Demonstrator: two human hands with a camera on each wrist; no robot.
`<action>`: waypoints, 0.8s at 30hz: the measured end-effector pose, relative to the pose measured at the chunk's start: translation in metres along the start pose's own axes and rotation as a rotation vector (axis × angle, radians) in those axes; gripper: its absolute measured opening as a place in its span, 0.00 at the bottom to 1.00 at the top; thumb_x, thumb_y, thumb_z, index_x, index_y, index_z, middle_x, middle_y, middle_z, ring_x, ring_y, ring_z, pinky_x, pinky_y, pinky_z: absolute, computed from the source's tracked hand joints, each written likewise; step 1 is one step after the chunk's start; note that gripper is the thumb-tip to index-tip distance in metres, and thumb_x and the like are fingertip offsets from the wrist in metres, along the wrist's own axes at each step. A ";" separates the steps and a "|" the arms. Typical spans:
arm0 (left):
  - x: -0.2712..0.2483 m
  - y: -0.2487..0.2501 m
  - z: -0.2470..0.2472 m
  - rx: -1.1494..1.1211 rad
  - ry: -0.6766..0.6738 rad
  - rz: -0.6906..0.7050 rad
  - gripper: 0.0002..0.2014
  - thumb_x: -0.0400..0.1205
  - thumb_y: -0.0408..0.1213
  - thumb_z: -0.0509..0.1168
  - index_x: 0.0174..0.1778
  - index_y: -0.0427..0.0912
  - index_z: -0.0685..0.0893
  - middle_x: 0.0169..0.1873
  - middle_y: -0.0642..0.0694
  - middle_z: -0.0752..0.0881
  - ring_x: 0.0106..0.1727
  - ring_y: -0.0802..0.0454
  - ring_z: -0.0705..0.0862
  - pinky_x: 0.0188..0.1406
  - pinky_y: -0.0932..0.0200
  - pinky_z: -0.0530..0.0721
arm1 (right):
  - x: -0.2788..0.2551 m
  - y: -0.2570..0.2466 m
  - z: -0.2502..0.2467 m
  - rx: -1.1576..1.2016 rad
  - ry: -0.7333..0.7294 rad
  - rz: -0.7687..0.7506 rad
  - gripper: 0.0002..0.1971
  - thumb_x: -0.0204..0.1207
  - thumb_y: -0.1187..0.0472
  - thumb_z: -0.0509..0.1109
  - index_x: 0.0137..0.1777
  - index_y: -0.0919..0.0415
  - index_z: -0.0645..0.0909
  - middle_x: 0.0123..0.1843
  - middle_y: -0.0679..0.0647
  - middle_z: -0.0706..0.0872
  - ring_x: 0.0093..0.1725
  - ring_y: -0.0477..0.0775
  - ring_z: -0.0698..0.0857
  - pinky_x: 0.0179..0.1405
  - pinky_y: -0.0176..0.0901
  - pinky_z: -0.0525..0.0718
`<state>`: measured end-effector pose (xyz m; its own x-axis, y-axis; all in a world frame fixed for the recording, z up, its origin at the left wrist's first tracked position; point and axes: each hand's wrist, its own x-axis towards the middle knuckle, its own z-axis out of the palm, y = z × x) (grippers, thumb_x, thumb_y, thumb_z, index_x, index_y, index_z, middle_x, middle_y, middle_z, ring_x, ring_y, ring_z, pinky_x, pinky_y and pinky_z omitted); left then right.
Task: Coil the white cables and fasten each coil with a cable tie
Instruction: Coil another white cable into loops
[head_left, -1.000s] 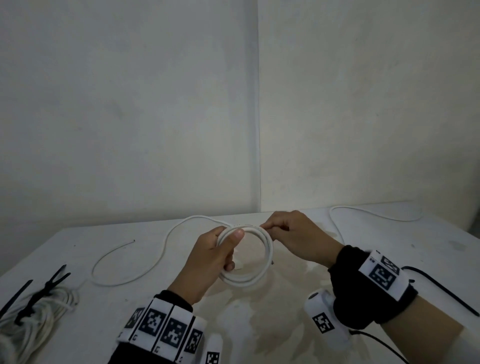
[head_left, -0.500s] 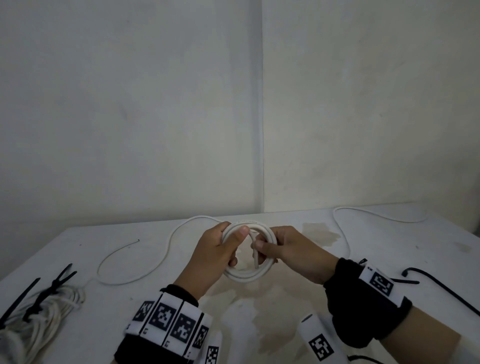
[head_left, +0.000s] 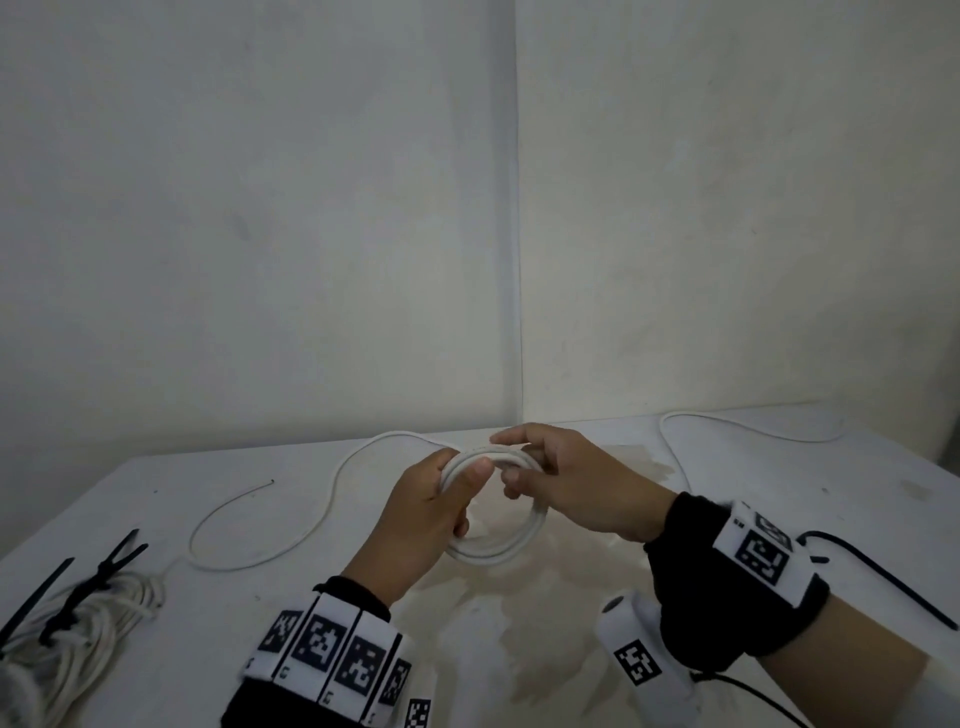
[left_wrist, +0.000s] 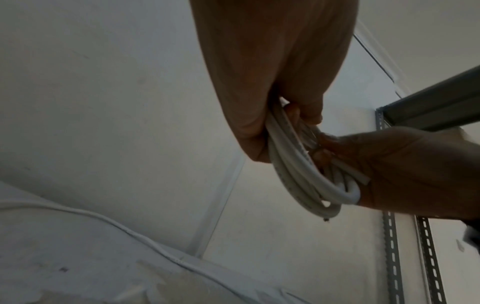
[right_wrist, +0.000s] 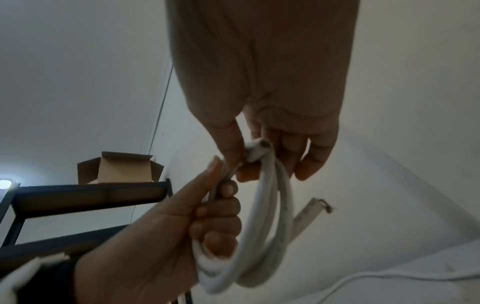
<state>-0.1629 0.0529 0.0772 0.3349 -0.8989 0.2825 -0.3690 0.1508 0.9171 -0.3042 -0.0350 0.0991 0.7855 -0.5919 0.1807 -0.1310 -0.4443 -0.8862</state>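
Note:
A thick white cable coil of a few loops hangs above the table between both hands. My left hand grips the coil's left side, thumb pressed over the loops. My right hand pinches the coil's top right, holding a cut cable end against the loops between thumb and fingers. A second cut end sticks out free below. A loose thin white cable lies on the table behind my left hand. Another white cable curves at the far right.
A bundle of white cable bound with black cable ties lies at the table's left front. A black cable tie lies right of my right wrist. Walls meet in a corner behind the white table. A metal shelf carries a cardboard box.
My right hand went down inside the coil with the cable end, then rose to the coil's top, where it now pinches the end. The left hand kept its grip.

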 end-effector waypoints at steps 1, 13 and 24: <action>-0.001 -0.001 0.001 -0.002 0.000 0.000 0.15 0.80 0.44 0.62 0.39 0.33 0.79 0.17 0.55 0.73 0.20 0.60 0.73 0.29 0.56 0.76 | 0.000 -0.001 -0.001 -0.019 -0.010 -0.006 0.07 0.80 0.63 0.64 0.56 0.53 0.78 0.42 0.54 0.84 0.42 0.47 0.82 0.47 0.43 0.80; 0.002 0.007 0.025 0.013 -0.114 -0.091 0.18 0.82 0.47 0.58 0.31 0.39 0.78 0.17 0.56 0.72 0.18 0.60 0.71 0.28 0.60 0.78 | -0.012 0.001 -0.008 -0.298 -0.117 0.024 0.15 0.82 0.57 0.60 0.66 0.57 0.68 0.53 0.55 0.81 0.49 0.46 0.78 0.52 0.36 0.78; 0.007 0.008 0.041 -0.087 -0.010 -0.081 0.17 0.83 0.45 0.57 0.33 0.37 0.75 0.21 0.51 0.70 0.18 0.60 0.70 0.26 0.64 0.76 | -0.026 0.013 -0.019 0.072 0.154 0.070 0.19 0.86 0.54 0.48 0.55 0.62 0.78 0.40 0.52 0.82 0.41 0.45 0.81 0.48 0.38 0.79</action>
<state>-0.1988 0.0312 0.0746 0.3518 -0.9137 0.2036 -0.2641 0.1118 0.9580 -0.3374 -0.0381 0.0908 0.6730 -0.7185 0.1756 -0.1340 -0.3518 -0.9264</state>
